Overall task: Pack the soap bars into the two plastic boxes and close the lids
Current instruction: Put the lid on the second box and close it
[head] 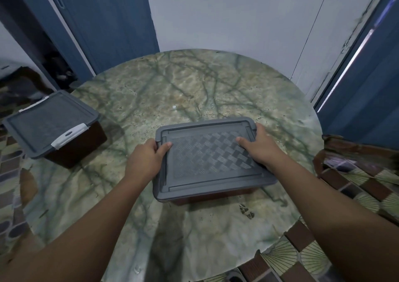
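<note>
Both hands are gripping the grey lid [207,158] mid-table: left hand [149,154] curling over its left edge; right hand [257,145] clamping the right. Second lidded box [54,126] is sitting well left of it, at the round marble table [194,83] edge.

Both lids are on, so whatever lies inside the near box [212,163] and the far box [54,126] is hidden. The fingers [258,128] of the right hand [260,146] curl out of sight over the near lid's edge. The chair [356,173] is cut off at the right.

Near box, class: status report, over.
Left hand and right hand grip near box's lid at its ends. Far box lidded, white latch down. No soap visible; nothing in the way.
</note>
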